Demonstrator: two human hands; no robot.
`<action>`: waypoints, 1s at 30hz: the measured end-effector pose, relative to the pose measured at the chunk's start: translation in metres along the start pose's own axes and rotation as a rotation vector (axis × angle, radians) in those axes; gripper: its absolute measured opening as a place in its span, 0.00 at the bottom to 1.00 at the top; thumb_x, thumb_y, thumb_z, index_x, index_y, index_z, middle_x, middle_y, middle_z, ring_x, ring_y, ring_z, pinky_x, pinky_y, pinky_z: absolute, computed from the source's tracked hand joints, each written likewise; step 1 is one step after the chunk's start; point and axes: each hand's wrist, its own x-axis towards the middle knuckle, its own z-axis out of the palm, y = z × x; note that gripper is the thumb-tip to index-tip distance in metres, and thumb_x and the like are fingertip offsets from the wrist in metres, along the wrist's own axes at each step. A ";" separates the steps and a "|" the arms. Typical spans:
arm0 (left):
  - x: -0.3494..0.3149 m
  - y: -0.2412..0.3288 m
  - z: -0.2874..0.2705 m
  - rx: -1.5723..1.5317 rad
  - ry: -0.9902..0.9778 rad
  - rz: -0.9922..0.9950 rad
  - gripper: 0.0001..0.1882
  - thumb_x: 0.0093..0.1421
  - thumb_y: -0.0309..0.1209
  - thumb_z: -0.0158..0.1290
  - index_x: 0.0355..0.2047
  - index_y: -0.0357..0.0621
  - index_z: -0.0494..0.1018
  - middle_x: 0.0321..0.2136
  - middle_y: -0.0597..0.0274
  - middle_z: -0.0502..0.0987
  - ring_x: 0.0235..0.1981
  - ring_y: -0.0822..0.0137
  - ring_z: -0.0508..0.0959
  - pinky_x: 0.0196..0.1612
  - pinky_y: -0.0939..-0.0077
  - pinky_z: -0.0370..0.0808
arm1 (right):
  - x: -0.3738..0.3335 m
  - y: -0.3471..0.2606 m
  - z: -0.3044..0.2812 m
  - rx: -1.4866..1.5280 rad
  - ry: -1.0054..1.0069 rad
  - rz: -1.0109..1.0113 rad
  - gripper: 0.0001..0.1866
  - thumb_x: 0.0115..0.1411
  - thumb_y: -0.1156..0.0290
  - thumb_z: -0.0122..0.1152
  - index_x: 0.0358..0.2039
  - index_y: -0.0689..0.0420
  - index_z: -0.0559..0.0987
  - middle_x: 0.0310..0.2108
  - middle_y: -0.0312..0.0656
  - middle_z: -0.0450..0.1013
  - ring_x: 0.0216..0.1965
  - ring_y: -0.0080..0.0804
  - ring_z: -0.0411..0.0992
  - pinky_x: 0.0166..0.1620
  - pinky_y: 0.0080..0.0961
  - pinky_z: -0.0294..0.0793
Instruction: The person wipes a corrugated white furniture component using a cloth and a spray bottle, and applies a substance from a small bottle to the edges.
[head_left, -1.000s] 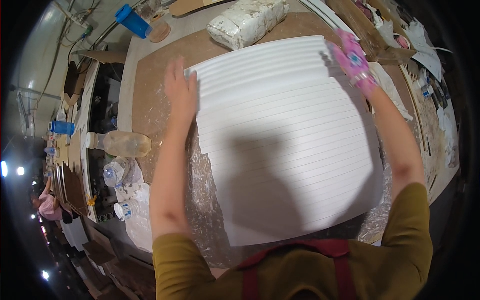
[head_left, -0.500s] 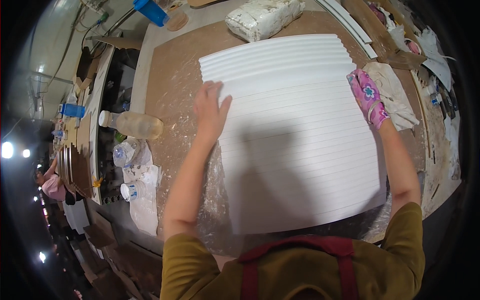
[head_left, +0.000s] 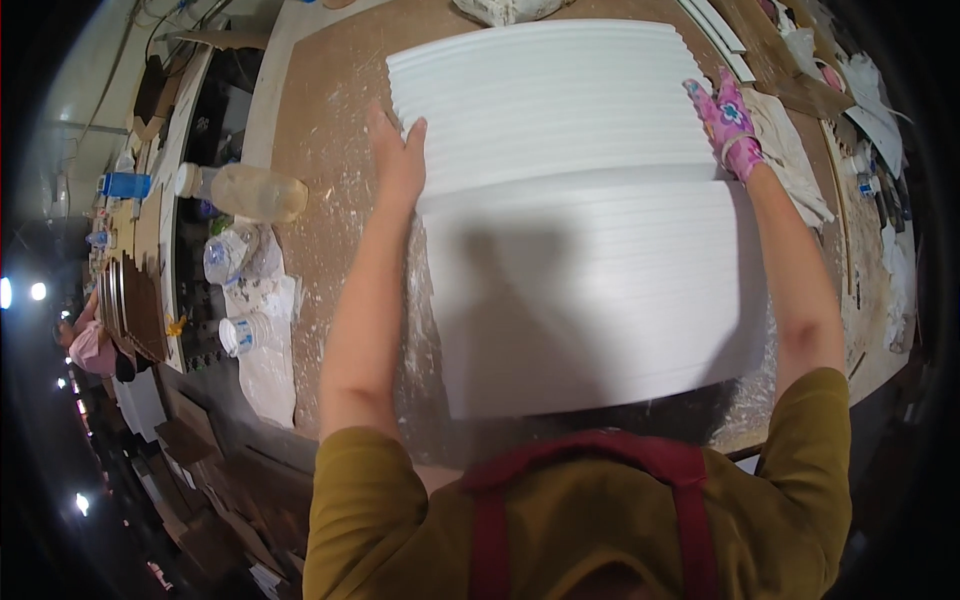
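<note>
A stack of white grooved sheets [head_left: 600, 290] lies on the brown work board in front of me. Its far half shows close ridges, and a crease or step crosses its middle. My bare left hand [head_left: 400, 160] is at the stack's left edge, fingers stretched out and thumb apart. On my right hand [head_left: 728, 125] is a pink flowered glove. Its fingers are spread at the far right edge of the stack, the palm toward the sheets. How firmly either hand presses cannot be made out.
A capped bottle of pale liquid [head_left: 245, 192] lies on the left, near clear plastic containers [head_left: 232, 252] on a stained cloth [head_left: 266, 365]. A white wrapped block [head_left: 510, 8] sits beyond the stack. To the right are a cream cloth [head_left: 785, 150] and a cardboard box [head_left: 800, 80]. Far left is another person [head_left: 92, 348].
The far part of the stack, thinly lined before, now shows broad ridges, with a crease across the middle. My gloved fingers have spread. The whole view has shifted, so the scene sits higher.
</note>
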 end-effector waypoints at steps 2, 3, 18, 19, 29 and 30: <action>-0.001 -0.004 -0.015 0.209 0.047 0.052 0.37 0.65 0.38 0.49 0.66 0.34 0.46 0.66 0.40 0.50 0.67 0.54 0.53 0.66 0.69 0.51 | -0.016 0.008 0.012 1.565 0.063 0.458 0.34 0.64 0.54 0.52 0.67 0.53 0.56 0.54 0.49 0.66 0.52 0.37 0.67 0.53 0.28 0.66; -0.012 0.005 -0.025 0.206 0.034 0.040 0.37 0.65 0.38 0.49 0.66 0.34 0.46 0.66 0.40 0.50 0.67 0.54 0.53 0.66 0.69 0.51 | -0.030 0.007 0.018 2.458 -0.012 0.718 0.35 0.64 0.51 0.50 0.67 0.52 0.56 0.57 0.51 0.64 0.56 0.41 0.65 0.57 0.30 0.64; -0.138 0.051 -0.050 0.206 -0.095 0.050 0.22 0.61 0.40 0.54 0.49 0.37 0.70 0.37 0.49 0.75 0.36 0.59 0.74 0.43 0.70 0.71 | -0.134 -0.030 -0.040 3.441 0.055 0.873 0.27 0.67 0.56 0.49 0.59 0.60 0.65 0.55 0.54 0.67 0.57 0.47 0.65 0.59 0.31 0.62; -0.137 0.052 -0.051 0.209 -0.124 0.014 0.22 0.61 0.41 0.54 0.48 0.37 0.70 0.36 0.49 0.75 0.35 0.59 0.73 0.42 0.69 0.71 | -0.133 -0.032 -0.039 3.432 0.052 0.858 0.27 0.67 0.56 0.48 0.59 0.60 0.65 0.54 0.55 0.67 0.56 0.48 0.65 0.59 0.31 0.63; -0.134 0.047 -0.043 0.255 0.021 -0.004 0.26 0.60 0.45 0.54 0.49 0.35 0.69 0.34 0.49 0.75 0.36 0.53 0.75 0.42 0.64 0.71 | -0.125 -0.020 -0.042 3.317 -0.015 0.798 0.24 0.66 0.65 0.51 0.59 0.61 0.63 0.49 0.53 0.71 0.49 0.43 0.71 0.53 0.30 0.68; -0.128 0.044 -0.037 0.221 0.043 -0.007 0.29 0.60 0.47 0.54 0.51 0.34 0.67 0.35 0.46 0.76 0.38 0.50 0.76 0.44 0.63 0.72 | -0.118 -0.021 -0.037 3.358 -0.139 0.921 0.29 0.64 0.55 0.55 0.57 0.62 0.65 0.45 0.48 0.72 0.46 0.34 0.71 0.49 0.27 0.69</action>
